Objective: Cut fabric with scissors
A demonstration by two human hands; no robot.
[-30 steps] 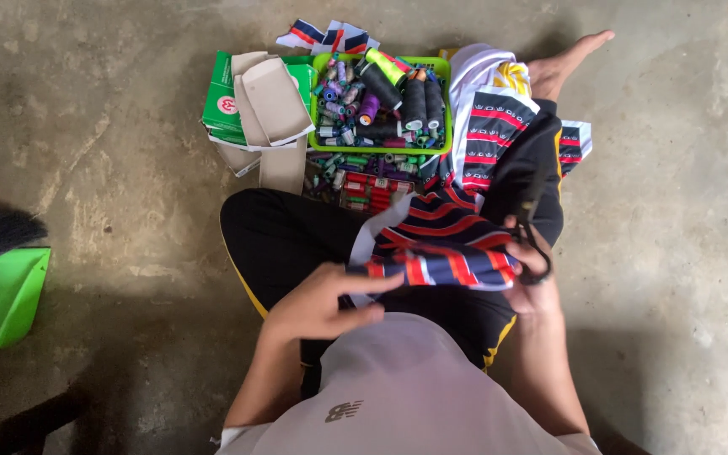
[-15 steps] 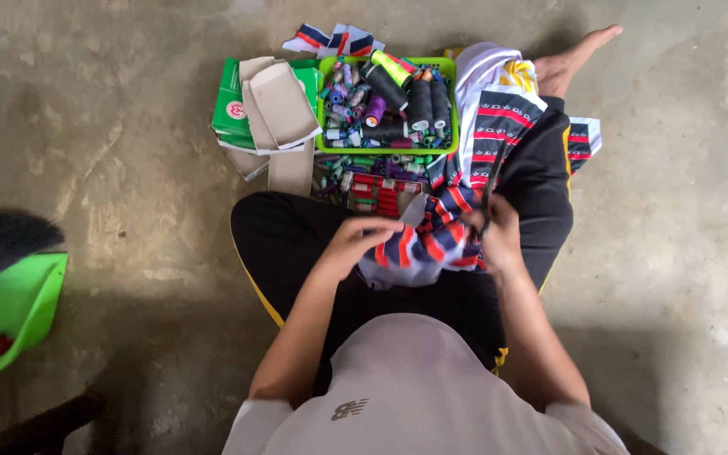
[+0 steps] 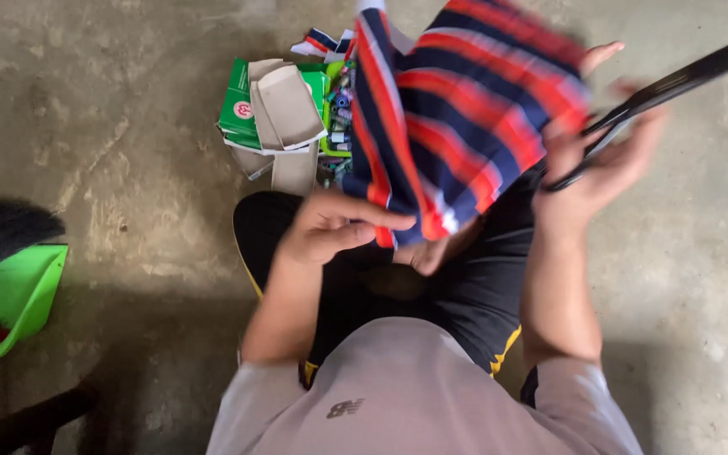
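Left hand [image 3: 330, 227] pinching lower edge of navy-and-red striped knit fabric [image 3: 457, 109]; right hand [image 3: 591, 173] gripping black scissors [image 3: 659, 93], blades not yet cutting cloth.

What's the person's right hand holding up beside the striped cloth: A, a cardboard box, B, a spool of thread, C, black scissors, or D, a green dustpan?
C: the right hand grips black scissors, blades pointing up and right, next to the striped cloth.

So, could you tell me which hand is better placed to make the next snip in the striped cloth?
Probably the right hand: it already holds the black scissors beside the striped cloth, while the left hand pinches the cloth's lower edge.
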